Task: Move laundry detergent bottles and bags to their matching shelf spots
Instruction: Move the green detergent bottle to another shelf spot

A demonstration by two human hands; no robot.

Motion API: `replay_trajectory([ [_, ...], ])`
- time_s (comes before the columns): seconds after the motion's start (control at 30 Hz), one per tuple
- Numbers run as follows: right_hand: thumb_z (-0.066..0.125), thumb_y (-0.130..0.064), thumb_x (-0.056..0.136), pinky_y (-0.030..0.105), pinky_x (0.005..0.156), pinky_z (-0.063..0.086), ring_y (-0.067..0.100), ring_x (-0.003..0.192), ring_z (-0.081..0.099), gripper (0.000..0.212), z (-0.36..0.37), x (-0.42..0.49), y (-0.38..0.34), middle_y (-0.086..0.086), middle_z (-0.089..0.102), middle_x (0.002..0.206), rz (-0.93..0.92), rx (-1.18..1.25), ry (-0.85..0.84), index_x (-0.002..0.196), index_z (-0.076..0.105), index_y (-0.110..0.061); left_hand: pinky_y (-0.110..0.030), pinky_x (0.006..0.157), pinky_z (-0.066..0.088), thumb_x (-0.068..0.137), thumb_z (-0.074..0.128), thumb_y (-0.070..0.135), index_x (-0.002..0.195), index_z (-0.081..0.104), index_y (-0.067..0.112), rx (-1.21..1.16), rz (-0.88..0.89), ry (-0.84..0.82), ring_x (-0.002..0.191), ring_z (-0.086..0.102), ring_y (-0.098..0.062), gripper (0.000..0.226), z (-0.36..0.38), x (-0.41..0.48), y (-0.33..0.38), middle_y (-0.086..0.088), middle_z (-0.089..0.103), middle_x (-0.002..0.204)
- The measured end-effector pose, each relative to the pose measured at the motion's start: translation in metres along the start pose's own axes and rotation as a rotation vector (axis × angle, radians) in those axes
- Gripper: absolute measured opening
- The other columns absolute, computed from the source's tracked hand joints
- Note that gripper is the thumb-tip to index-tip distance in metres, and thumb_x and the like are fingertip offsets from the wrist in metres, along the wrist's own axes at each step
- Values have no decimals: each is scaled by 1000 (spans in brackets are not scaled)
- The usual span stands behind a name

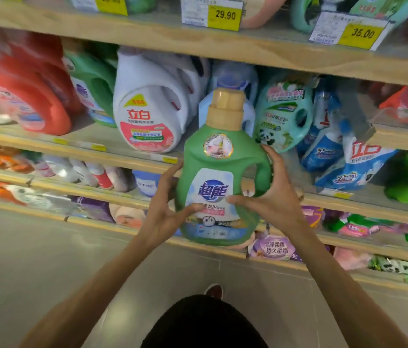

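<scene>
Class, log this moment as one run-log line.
object: green bottle, upright | left hand: grips left side | right hand: grips handle side

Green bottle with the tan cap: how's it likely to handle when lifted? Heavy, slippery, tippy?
Probably heavy: left hand and right hand both hold the green bottle. Likely rigid: walls show no denting under the grip. Smooth plastic may slip; the moulded handle should help.

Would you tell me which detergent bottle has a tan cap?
The green bottle between the left hand and right hand; only its cap is tan.
</scene>
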State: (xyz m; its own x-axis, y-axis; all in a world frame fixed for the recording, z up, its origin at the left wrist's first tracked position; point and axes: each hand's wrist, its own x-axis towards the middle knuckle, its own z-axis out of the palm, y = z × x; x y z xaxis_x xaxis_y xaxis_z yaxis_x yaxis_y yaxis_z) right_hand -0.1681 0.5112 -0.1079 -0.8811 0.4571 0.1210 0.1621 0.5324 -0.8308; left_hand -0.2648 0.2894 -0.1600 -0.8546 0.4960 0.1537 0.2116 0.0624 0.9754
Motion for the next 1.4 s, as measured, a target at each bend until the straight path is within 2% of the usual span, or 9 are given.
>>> replay_trajectory([
  [0.17,92,-68,37,46,103,48,8,127,54,125,31,-50,-14,-16,54,139,33,82,-41,144,32,-46,-25,78,58,67,87,19,143,43,35,-13,-81,30,94,71,-9,89,-31,-60,8,20,71,105],
  [0.37,96,-53,44,42,105,48,4,122,56,118,65,-117,-38,-22,56,134,24,119,-106,144,33,-42,-33,80,61,65,90,16,132,48,48,1,-119,78,93,73,-15,85,-70,-138,11,3,76,97],
  [0.5,91,-65,41,43,106,46,4,125,54,123,83,-156,-55,-22,54,137,19,117,-102,147,31,-43,-17,70,56,71,86,-3,133,49,36,-12,-144,84,87,72,-5,83,-92,-175,15,11,76,93],
  [0.9,88,-67,39,42,111,41,7,131,49,127,106,-211,-98,-17,52,143,30,-15,-109,149,29,-40,-43,86,60,70,87,20,131,49,51,-76,-166,65,101,71,-28,78,-134,-237,12,-7,73,112],
  [1.1,92,-62,43,41,108,42,9,127,52,124,152,-220,-135,-23,55,134,38,-67,-136,148,30,-40,-36,78,62,72,84,19,141,48,33,-154,-212,41,95,72,-31,79,-188,-252,6,-18,70,106],
  [1.2,94,-55,46,32,105,42,6,124,52,123,186,-222,-157,-23,55,134,42,-61,-166,149,29,-38,-32,74,61,73,85,14,138,49,33,-142,-213,43,92,72,-29,76,-229,-258,3,-14,71,102],
  [1.3,95,-49,49,5,91,38,-22,106,49,111,227,-220,-182,-44,48,116,12,-39,-174,142,34,-41,-26,69,59,77,84,6,138,50,31,-162,-241,58,89,73,-20,74,-277,-265,0,-8,74,97],
  [1.33,95,-51,50,5,91,37,-24,106,48,110,241,-219,-191,-45,47,116,12,-40,-178,141,34,-43,-25,68,59,78,82,5,138,49,31,-167,-248,56,90,73,-18,73,-293,-266,-2,-7,74,98],
  [1.4,92,-64,46,27,105,43,-6,123,51,121,269,-218,-204,-34,51,133,33,-46,-185,147,30,-40,-25,69,59,81,80,6,138,49,34,-156,-243,45,94,73,-19,72,-322,-265,-7,-7,73,104],
])
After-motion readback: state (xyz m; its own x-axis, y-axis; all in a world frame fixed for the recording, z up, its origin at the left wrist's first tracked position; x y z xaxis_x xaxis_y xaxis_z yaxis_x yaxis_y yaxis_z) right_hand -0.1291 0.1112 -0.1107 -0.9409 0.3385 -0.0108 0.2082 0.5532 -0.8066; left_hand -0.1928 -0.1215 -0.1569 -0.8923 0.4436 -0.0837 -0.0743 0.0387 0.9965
